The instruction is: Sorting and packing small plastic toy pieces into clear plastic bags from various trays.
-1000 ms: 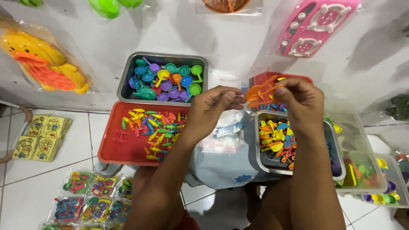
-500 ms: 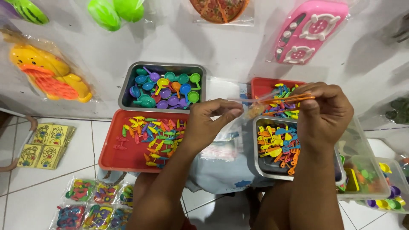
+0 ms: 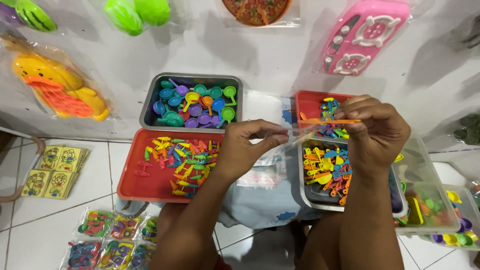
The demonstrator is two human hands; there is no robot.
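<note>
I see the left hand pinching one edge of a small clear bag, and the right hand pinching orange toy utensils at its mouth. Both are held above the steel tray of mixed toy utensils, right of the red tray.

This looks like a small home workshop where toys are packed, set up on a white tiled floor against a white wall. Bagged toys hang on the far wall, among them a pink stove and a yellow duck. Metal trays and red trays hold sorted small plastic pieces, and filled packets lie near left.
</note>
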